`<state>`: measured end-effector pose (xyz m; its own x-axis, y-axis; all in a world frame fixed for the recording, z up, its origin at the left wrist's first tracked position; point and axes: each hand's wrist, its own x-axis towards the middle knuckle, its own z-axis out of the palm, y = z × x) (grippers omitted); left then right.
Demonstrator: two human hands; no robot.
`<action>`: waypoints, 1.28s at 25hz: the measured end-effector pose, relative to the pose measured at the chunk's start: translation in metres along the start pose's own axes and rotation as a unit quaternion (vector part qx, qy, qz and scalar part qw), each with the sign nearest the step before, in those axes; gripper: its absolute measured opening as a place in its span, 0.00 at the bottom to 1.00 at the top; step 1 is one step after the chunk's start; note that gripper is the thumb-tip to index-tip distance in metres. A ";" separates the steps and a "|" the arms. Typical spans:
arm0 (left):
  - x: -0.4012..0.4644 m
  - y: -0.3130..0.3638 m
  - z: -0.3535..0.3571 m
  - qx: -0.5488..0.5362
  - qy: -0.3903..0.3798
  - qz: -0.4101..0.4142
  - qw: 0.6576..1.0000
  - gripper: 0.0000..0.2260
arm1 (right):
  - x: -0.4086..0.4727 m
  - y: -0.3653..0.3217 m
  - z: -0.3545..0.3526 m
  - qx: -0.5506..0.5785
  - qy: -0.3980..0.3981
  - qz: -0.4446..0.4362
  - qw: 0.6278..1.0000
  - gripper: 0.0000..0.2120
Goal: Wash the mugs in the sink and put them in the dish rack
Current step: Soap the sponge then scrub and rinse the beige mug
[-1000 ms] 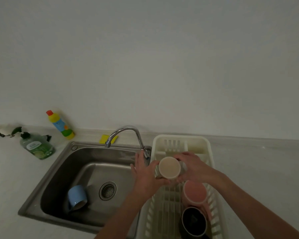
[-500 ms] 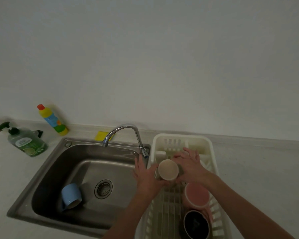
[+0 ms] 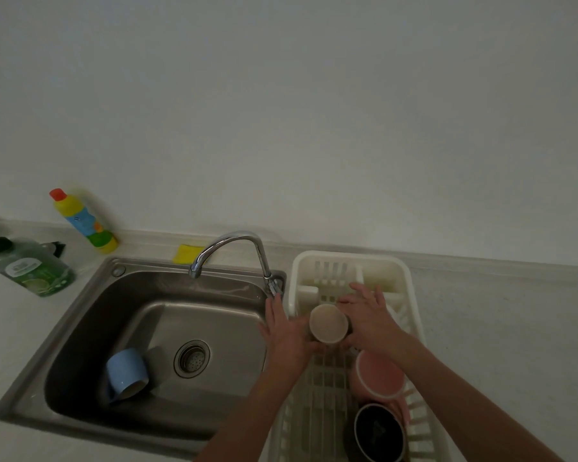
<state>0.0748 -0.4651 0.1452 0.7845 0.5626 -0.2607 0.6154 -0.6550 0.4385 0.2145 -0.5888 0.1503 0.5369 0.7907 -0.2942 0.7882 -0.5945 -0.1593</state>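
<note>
Beige mug [image 3: 328, 323] held over the white dish rack [image 3: 411, 288], mouth tilted toward the camera, base hidden; contact with the rack floor cannot be told. Left hand [image 3: 286, 331] pressed against the mug's left side, fingers straight and pointing away, thumb along the mug wall. Right hand [image 3: 369, 316] against the mug's right side, fingers spread and mostly straight, reaching past the mug toward the rack's far compartments. Mug caught between the two palms.

Pink mug [image 3: 379, 375] lying in the rack just nearer than the beige one, mouth toward the camera. Black mug [image 3: 379, 433] nearest, also in the rack, mouth up and toward the camera, partly cut by the frame edge.

Blue mug [image 3: 126, 373] lying on its side in the steel sink [image 3: 80, 311], at the near left of the basin, left of the drain [image 3: 192, 359], mouth toward the camera. Tap [image 3: 234, 240] arched over the far edge of the basin; no visible stream.

On the bench [image 3: 498, 328] left of the sink: green soap bottle [image 3: 32, 268] and a yellow bottle [image 3: 84, 221] with a red cap near the wall. Yellow sponge [image 3: 186, 254] behind the sink rim, just beside the tap spout.
</note>
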 end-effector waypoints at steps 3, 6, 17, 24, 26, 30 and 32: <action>0.007 -0.001 0.004 0.006 -0.005 0.002 1.000 0.29 | 0.005 0.005 0.003 -0.012 0.010 -0.009 1.000 0.44; 0.008 -0.007 0.010 0.007 0.009 0.013 1.000 0.30 | 0.006 0.008 0.005 -0.011 0.018 -0.013 1.000 0.41; -0.011 -0.004 0.000 0.018 0.037 0.006 0.999 0.31 | -0.014 -0.003 -0.005 0.067 0.006 -0.012 0.998 0.40; -0.051 -0.036 -0.028 0.030 0.045 0.005 0.999 0.21 | -0.035 -0.029 -0.008 0.095 0.044 0.026 0.994 0.30; -0.061 -0.054 -0.032 0.058 0.042 0.012 0.997 0.19 | -0.047 -0.045 -0.010 0.080 0.057 0.021 0.995 0.30; -0.077 -0.094 -0.053 0.098 0.016 0.013 0.995 0.18 | -0.063 -0.090 -0.014 0.051 0.079 0.026 0.995 0.28; -0.088 -0.123 -0.066 0.104 0.005 0.014 0.994 0.21 | -0.068 -0.121 -0.015 0.043 0.076 0.034 0.996 0.28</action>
<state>-0.0749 -0.4009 0.1714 0.8013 0.5474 -0.2414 0.5968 -0.7599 0.2578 0.0872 -0.5690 0.2037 0.6327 0.7574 -0.1614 0.7235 -0.6525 -0.2254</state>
